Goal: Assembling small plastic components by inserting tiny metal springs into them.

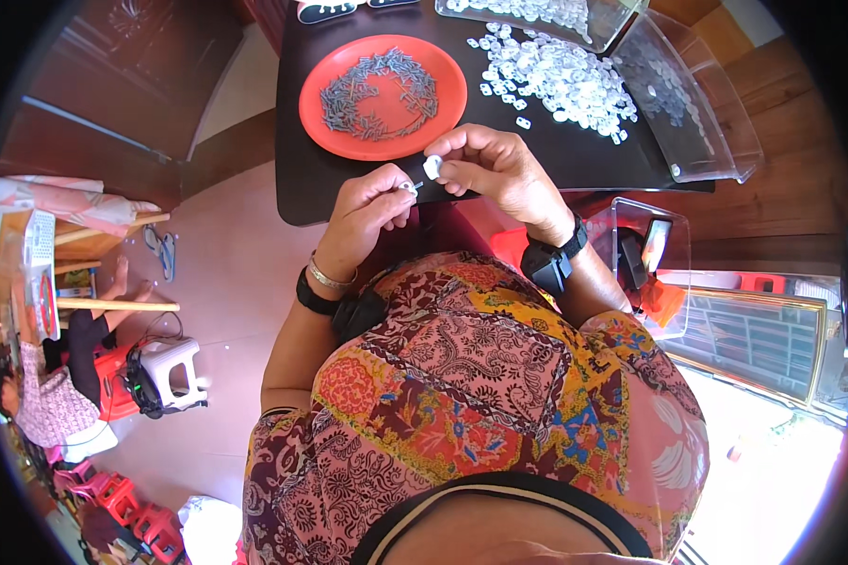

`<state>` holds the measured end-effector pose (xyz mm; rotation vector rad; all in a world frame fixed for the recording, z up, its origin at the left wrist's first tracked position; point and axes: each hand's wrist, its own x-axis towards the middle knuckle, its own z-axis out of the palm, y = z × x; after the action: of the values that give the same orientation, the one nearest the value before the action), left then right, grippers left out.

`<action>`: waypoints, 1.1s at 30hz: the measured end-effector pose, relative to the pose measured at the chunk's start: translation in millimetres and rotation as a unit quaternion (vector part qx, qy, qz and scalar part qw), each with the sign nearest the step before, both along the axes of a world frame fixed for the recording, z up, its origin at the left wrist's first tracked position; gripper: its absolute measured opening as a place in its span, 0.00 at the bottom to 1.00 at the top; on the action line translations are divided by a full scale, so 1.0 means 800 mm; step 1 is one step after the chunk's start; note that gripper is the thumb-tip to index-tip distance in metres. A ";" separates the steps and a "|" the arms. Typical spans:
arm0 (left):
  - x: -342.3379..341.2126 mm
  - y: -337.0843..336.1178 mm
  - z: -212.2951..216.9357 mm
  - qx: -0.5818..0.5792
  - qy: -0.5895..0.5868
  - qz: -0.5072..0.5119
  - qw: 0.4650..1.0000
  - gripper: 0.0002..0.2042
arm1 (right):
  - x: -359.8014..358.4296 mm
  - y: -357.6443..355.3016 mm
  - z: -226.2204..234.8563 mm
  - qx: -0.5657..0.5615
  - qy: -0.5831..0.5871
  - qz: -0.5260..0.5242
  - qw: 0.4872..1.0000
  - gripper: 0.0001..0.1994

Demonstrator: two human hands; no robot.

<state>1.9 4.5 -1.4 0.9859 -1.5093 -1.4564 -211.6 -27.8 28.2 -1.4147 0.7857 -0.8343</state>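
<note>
**Small white piece and metal pin meet above the dark table**

Head view: the right hand (pixel 495 169) pinches a small white plastic piece (pixel 432 167) between thumb and fingers; the left hand (pixel 372 209) is closed narrowly on a thin metal pin (pixel 410 187), its tip just beside the piece; both hover over the near edge of the dark table (pixel 297 179); the two do not look joined yet. The orange plate (pixel 448 94) holds many grey pins and a heap of white pieces (pixel 561 80) lies loose, so, by my judgement, plenty remains.
</note>
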 end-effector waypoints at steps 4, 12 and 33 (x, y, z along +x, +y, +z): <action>0.004 -0.001 0.000 -0.004 0.020 -0.020 1.000 0.10 | 0.007 0.002 -0.015 0.015 -0.048 0.027 0.998 0.10; 0.005 -0.002 -0.002 -0.006 0.065 -0.006 0.998 0.12 | 0.033 0.013 -0.026 -0.184 0.057 -0.020 0.981 0.11; 0.008 -0.002 -0.002 0.026 0.148 -0.013 0.989 0.10 | 0.035 0.012 -0.029 -0.017 -0.013 -0.014 1.000 0.10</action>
<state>8.6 2.8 -3.1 0.7423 -1.2791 -1.5891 -183.7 -18.2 5.2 -1.4228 0.7775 -0.8899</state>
